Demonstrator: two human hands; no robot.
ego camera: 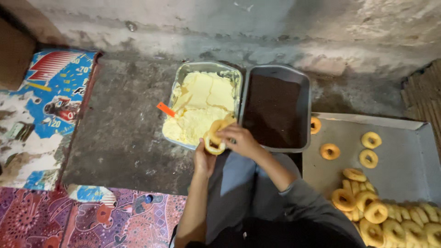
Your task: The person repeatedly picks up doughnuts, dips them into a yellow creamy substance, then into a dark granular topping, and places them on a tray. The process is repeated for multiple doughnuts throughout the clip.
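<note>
While one ring doughnut is gripped between both hands at the near edge of the cream tray, the left hand is closed under its lower side and the right hand is pressed over its top with fingers curled around it. Two metal trays are seen side by side on the concrete floor: the cream tray, filled with pale yellow cream, and a grey tray filled with dark brown sprinkles. One orange handle is seen jutting from the cream at its left edge; what it belongs to is buried. On a third, flat tray to the right, four doughnuts are laid singly, one of them partly hidden behind the sprinkle tray. A heap of doughnuts is piled at that tray's near side; it is cut off by the frame and its number cannot be counted. Part of the held doughnut is covered by the right fingers. Patterned mats are seen at the left.
</note>
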